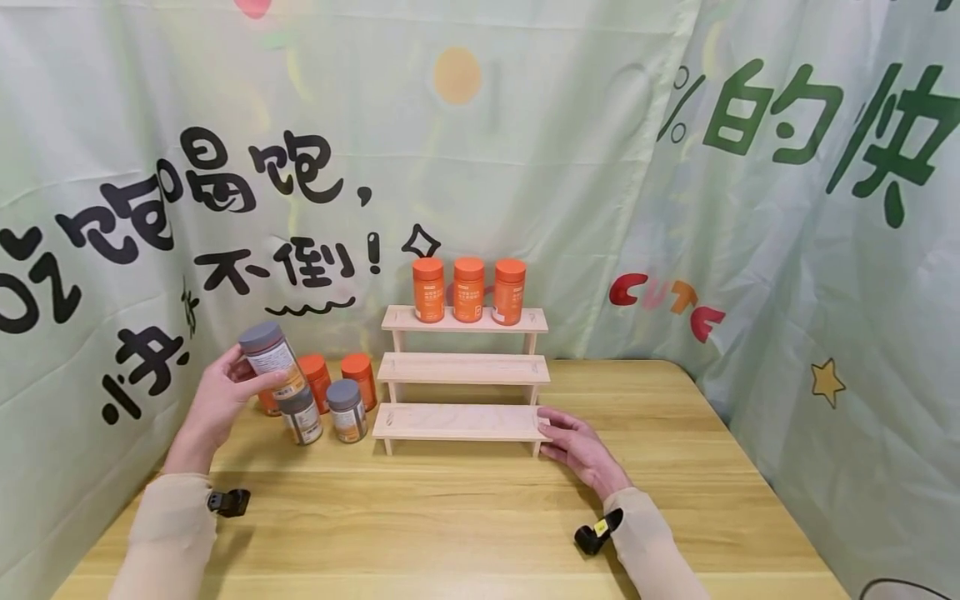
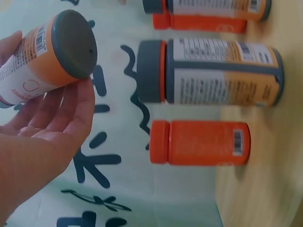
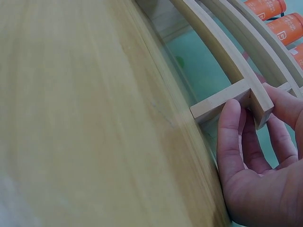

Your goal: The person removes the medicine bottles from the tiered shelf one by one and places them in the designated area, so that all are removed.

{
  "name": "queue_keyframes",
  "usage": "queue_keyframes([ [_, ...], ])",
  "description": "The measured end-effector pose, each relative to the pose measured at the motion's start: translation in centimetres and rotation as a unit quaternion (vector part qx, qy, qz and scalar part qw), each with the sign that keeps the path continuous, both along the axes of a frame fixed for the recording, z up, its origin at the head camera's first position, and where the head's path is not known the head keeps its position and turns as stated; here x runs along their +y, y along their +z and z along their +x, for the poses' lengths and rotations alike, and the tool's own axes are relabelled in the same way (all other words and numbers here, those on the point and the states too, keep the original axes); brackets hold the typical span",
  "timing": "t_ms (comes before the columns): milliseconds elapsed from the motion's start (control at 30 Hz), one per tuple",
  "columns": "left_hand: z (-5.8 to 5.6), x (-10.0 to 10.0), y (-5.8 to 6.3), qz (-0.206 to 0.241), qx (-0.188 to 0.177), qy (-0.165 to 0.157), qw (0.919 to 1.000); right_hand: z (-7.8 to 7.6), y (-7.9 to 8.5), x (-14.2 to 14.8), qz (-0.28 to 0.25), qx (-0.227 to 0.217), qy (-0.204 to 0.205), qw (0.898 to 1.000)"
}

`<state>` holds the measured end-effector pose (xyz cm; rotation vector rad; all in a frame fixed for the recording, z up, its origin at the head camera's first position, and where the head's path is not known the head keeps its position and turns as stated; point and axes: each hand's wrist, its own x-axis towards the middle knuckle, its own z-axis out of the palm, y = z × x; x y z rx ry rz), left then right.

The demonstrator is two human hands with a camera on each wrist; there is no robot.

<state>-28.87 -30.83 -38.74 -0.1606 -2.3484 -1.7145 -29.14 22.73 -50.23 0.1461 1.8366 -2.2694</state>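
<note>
My left hand (image 1: 213,404) grips a grey-capped supplement bottle (image 1: 276,360), raised and tilted at the left. The left wrist view shows fingers curled round the held bottle (image 2: 33,61), its grey end toward the camera. Two more grey-capped bottles (image 1: 347,412) stand upright on the table beneath and beside it. Behind them are three orange bottles (image 1: 360,379), partly hidden. At the right, my right hand (image 1: 581,450) holds the right end of the lowest step of a three-tier wooden display stand (image 1: 457,422). In the right wrist view its fingers bend round the board's end (image 3: 260,101).
Three orange bottles (image 1: 468,292) stand in a row on the top tier. The middle tier (image 1: 461,367) is a bare board. A printed curtain (image 1: 540,192) hangs close behind and beside the wooden table (image 1: 420,525).
</note>
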Motion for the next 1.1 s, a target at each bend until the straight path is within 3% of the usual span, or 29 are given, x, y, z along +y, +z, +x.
queue_keyframes([
  [200,0.3,-1.4,-0.7,0.007,-0.016,0.026,0.9995,0.1,-0.2,0.0,-0.003,0.0,-0.003,1.0],
  [467,0.5,-2.1,-1.4,0.033,-0.007,0.038,0.9987,0.1,-0.2,0.1,0.0,-0.002,-0.006,1.0],
  [767,0.6,-3.3,-2.4,0.012,-0.03,0.079,0.9963,0.2,-0.2,0.2,-0.004,-0.005,-0.006,1.0],
  [967,0.5,-3.9,-3.2,0.009,-0.056,0.084,0.9949,0.2,-0.2,0.2,-0.001,-0.004,-0.01,1.0],
  [1100,0.2,-4.2,-4.0,-0.022,-0.078,0.08,0.9935,0.1,-0.1,0.2,0.001,-0.005,-0.01,1.0],
])
